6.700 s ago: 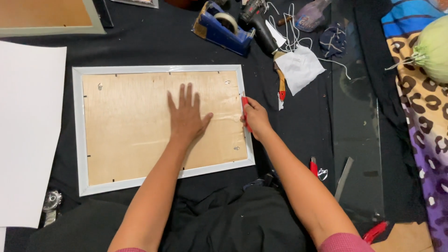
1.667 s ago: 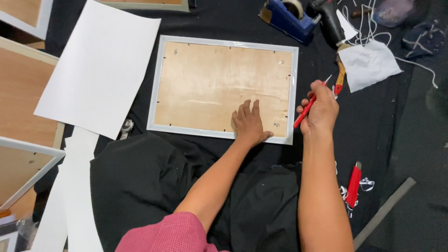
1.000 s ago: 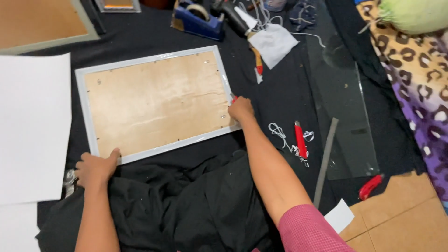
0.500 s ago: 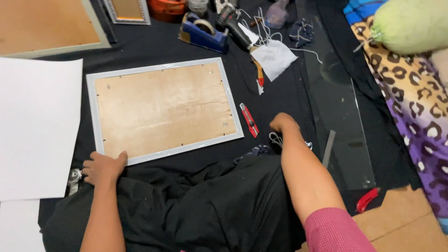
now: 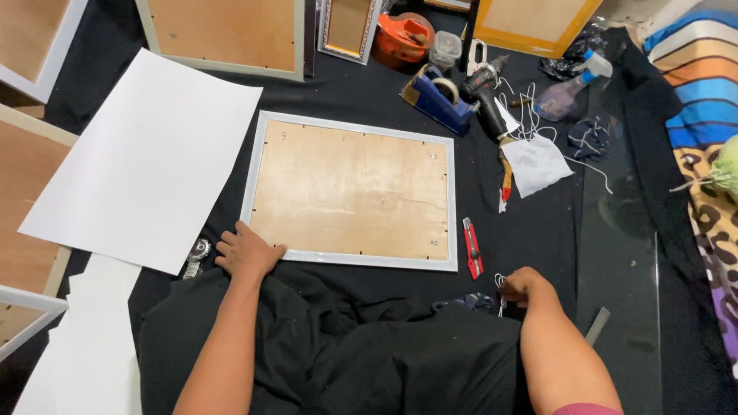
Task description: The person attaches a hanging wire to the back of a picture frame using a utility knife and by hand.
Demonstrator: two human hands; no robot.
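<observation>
A white picture frame [image 5: 350, 260] lies face down on black cloth, its plywood backing [image 5: 354, 190] showing. My left hand [image 5: 246, 252] rests on the frame's near left corner, fingers spread on the rim. My right hand [image 5: 524, 286] is down on the cloth to the right of the frame, fingers curled at a bit of white string [image 5: 500, 280]; whether it grips the string I cannot tell. A red utility knife [image 5: 471, 247] lies loose beside the frame's right edge, just ahead of that hand.
A large white sheet [image 5: 146, 157] lies left of the frame. Behind are a blue tape dispenser [image 5: 438, 94], a drill [image 5: 486, 86], white cloth [image 5: 536, 163], a spray bottle [image 5: 565, 81], more frames [image 5: 223, 34]. A glass pane [image 5: 623, 230] lies at right.
The red knife has left my right hand and lies by the frame. My right hand has dropped back to the cloth near the string. My left hand has stayed at the frame's near left corner.
</observation>
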